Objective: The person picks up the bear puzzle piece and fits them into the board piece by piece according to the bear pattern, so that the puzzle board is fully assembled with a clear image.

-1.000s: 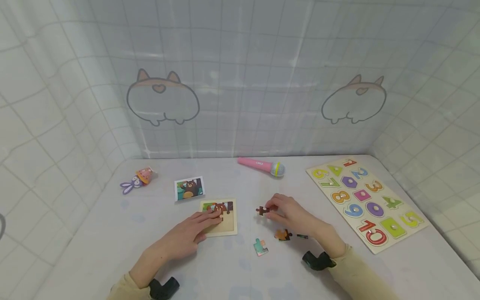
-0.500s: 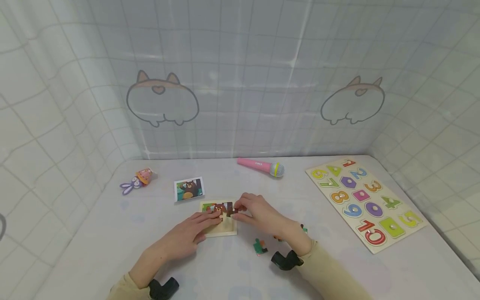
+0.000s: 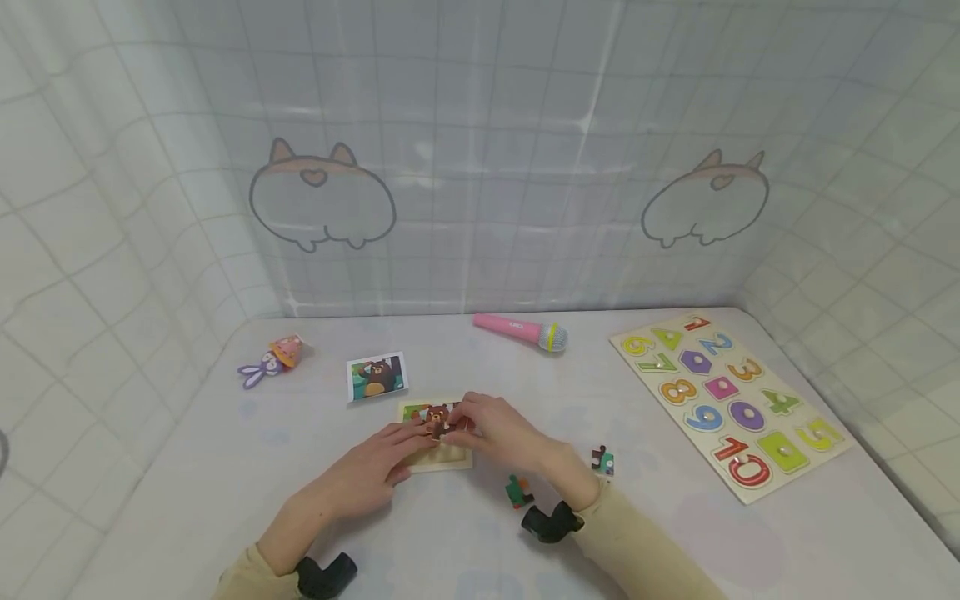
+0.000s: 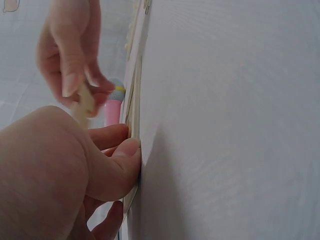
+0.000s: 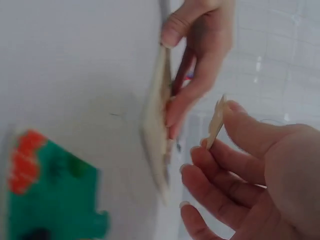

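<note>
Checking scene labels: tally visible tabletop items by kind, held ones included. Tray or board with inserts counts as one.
Loose puzzle pieces: 3 (2 lying, 1 in the right hand)
Bear puzzle tray: 1
Bear picture card: 1
Number board: 1
Toy microphone: 1
Rabbit toy: 1
Total: 8

You are at a screened-in play table; whether it stands in a home or a studio cannot be told. Glossy white sheeting printed with grey grid lines [image 3: 480,183] and round cartoon animals [image 3: 322,204] rises behind the pink-handled, silver-headed toy microphone [image 3: 517,329] and along both sides. The pale, faintly patterned tabletop [image 3: 435,533] beneath it bears children's things: right of the microphone, a light wooden board of coloured numbers and shapes [image 3: 731,412]; left, a purple, pink and orange rabbit-eared toy [image 3: 272,362]; nearer you, a square wooden bear jigsaw [image 3: 453,461].
</note>
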Available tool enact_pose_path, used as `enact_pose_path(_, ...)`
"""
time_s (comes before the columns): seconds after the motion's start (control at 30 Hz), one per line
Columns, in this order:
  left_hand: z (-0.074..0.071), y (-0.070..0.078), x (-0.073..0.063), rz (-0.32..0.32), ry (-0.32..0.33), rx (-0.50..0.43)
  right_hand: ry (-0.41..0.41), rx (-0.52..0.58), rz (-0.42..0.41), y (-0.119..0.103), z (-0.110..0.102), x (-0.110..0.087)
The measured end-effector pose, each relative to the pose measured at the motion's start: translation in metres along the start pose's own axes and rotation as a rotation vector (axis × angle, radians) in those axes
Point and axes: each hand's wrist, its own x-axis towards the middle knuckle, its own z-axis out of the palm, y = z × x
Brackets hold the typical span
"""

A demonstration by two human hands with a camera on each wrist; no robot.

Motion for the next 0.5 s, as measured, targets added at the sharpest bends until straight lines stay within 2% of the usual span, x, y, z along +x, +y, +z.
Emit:
enact_pose_path(0.17, 0.001, -0.002, 0.000, -0.024, -0.016, -0.014, 0.017, -0.012, 0.033, 0.009, 0.010, 0.003)
enact_pose_path(0.3, 0.003, -0.003, 0.001, -0.018, -0.013, -0.014, 0.036, -0.048, 0.053, 0.016, 0.013, 0.003)
enact_pose_path(0.5, 0.003, -0.004, 0.001, -0.017, -0.017, -0.008, 0.041, -0.042, 0.019, 0.019, 0.012, 0.002)
